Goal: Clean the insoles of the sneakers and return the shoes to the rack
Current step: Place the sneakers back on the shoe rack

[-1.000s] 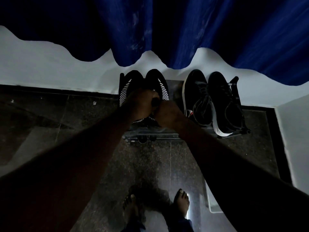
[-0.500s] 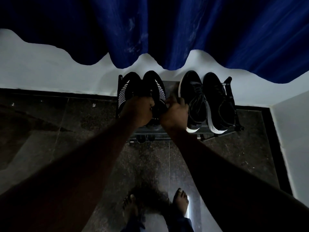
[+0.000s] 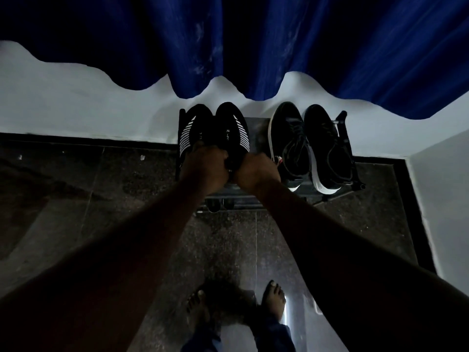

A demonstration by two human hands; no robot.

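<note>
Right hand [image 3: 256, 171] back beside left hand [image 3: 204, 168], both gripping rounded black striped sneakers [image 3: 228, 128], tubular rack [image 3: 356, 185]

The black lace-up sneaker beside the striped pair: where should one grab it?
Probably its heel collar, from the front: the black lace-up sneaker sits heel outward at the front edge of the rack, toe at the wall, so the open collar offers a rim.

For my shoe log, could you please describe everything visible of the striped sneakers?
The striped sneakers are a black pair, seemingly knit, with slanted white stripes on their outer sides. They sit side by side on the left end of the rack, toes toward the wall. The left hand and right hand grip their heel ends, hiding them.
</note>
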